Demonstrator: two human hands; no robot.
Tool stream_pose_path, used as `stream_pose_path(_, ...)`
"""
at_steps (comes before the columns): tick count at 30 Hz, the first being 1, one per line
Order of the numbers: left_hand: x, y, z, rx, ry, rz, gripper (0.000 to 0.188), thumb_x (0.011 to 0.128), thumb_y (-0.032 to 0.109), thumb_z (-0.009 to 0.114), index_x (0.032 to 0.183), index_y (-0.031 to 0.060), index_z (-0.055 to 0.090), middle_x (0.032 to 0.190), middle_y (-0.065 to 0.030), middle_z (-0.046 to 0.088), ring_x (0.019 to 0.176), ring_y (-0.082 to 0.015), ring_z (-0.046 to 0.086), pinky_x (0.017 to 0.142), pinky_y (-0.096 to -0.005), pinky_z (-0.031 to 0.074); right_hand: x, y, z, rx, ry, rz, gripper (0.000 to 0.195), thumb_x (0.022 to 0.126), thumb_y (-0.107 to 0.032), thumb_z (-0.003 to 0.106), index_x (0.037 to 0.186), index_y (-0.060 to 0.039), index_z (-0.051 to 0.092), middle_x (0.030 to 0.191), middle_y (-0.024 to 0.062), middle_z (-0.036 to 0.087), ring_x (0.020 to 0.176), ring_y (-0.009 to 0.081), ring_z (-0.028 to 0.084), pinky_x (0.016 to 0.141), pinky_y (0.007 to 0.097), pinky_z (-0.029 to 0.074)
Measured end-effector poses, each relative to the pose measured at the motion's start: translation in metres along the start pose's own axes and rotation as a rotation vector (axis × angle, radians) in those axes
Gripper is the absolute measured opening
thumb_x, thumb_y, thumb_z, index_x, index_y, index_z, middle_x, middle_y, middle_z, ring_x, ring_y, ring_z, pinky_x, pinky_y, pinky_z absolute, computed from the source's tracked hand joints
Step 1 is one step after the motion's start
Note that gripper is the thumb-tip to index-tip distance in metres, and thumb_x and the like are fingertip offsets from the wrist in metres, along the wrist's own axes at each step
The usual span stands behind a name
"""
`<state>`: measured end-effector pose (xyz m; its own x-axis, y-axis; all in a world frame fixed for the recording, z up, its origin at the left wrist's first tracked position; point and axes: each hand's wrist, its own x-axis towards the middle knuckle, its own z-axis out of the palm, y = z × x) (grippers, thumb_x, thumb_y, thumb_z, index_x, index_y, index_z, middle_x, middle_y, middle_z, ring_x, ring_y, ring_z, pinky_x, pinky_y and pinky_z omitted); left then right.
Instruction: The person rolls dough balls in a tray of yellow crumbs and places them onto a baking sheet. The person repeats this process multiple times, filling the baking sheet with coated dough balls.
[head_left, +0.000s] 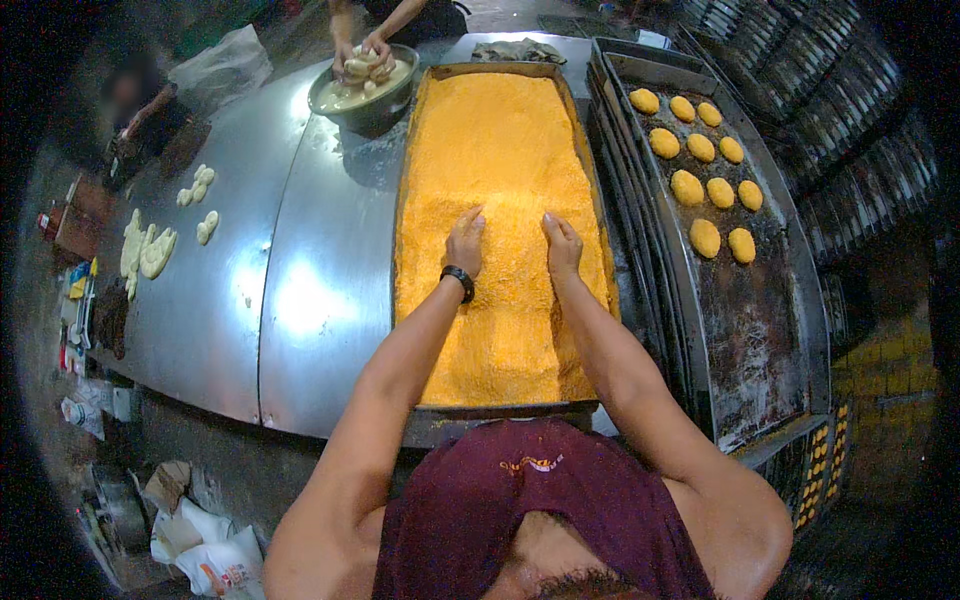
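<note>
A long rectangular metal tray (504, 409) full of orange-yellow crumbs (495, 135) lies right before me. My left hand (466, 244), with a black band on the wrist, rests in the crumbs left of the tray's middle. Facing it, my right hand (562, 244) touches the crumbs further right. Both hands are slightly cupped, palms turned inward, with a low mound of crumbs between them; whether anything is buried there cannot be seen. To the right, a dark baking tray (757, 322) holds several crumb-coated oval dough pieces (700, 148), set in rows on its far half.
Beyond the crumb tray's left corner, a co-worker's hands (365, 64) handle dough in a metal bowl (360, 112) of pale liquid. Pale dough pieces (142, 247) lie on the steel table (210, 300). Another person stands at the far left. Stacked trays and racks (817, 112) border the right.
</note>
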<state>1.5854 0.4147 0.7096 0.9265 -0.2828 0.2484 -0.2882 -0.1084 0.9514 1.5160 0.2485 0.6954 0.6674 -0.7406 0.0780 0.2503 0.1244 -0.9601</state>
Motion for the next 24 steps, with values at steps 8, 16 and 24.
stream_pose_path(8, -0.008, -0.006, 0.02, -0.908, -0.092, -0.443, 0.048, 0.09, 0.038, 0.045, 0.117, -0.0005, 0.054, 0.113, -0.0149, 0.06, 0.104, -0.0273, 0.057, 0.093, -0.0378, 0.044, -0.022, -0.024, 0.03, 0.525, -0.111, 0.511, 0.045, 0.086, -0.04, 0.056, 0.099, 0.0026, 0.062, 0.094, 0.0158, 0.064, 0.087, 0.0297, 0.061, 0.08, 0.0369, 0.049)
stream_pose_path(16, -0.005, 0.107, 0.02, -1.049, -0.04, -0.328, 0.046, 0.092, 0.038, 0.04, 0.115, 0.0002, 0.053, 0.113, -0.014, 0.06, 0.1, -0.0274, 0.06, 0.09, -0.0394, 0.047, -0.032, -0.12, 0.056, 0.811, -0.22, 0.573, 0.037, 0.085, -0.033, 0.057, 0.1, 0.0009, 0.057, 0.09, 0.0161, 0.063, 0.078, 0.0306, 0.064, 0.07, 0.0422, 0.054)
stream_pose_path(24, 0.039, 0.201, 0.012, -1.037, -0.063, -0.057, 0.028, 0.091, 0.025, 0.047, 0.105, 0.0011, 0.056, 0.099, -0.0091, 0.061, 0.093, -0.0196, 0.058, 0.083, -0.0341, 0.046, -0.008, -0.2, 0.092, 0.516, -0.211, 0.084, 0.025, 0.084, -0.027, 0.061, 0.09, -0.0031, 0.06, 0.084, 0.0069, 0.061, 0.07, 0.0186, 0.06, 0.063, 0.03, 0.049)
